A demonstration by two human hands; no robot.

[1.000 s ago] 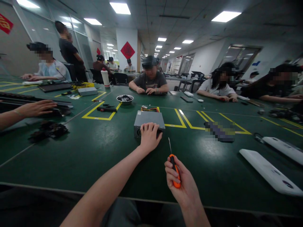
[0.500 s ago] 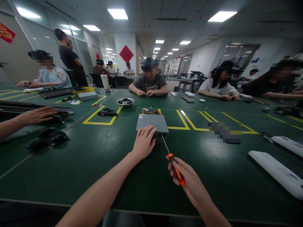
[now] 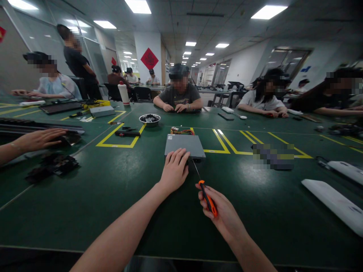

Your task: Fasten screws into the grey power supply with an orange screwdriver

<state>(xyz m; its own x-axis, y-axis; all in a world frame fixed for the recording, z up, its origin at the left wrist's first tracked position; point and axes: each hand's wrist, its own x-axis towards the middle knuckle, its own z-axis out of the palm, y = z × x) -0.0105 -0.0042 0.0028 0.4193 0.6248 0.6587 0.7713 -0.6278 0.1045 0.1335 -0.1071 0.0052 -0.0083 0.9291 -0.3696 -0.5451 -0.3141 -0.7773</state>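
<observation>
Resting on the near edge of the grey metal box (image 3: pixel 185 146), the left hand (image 3: pixel 173 170) has its fingers pressed together. The right hand (image 3: pixel 219 211) wraps the orange screwdriver (image 3: pixel 206 195), tip at the box's near face on the green desk (image 3: pixel 113 196).

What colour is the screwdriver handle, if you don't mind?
Orange with a black stripe, on the screwdriver in the right hand; head view.
</observation>
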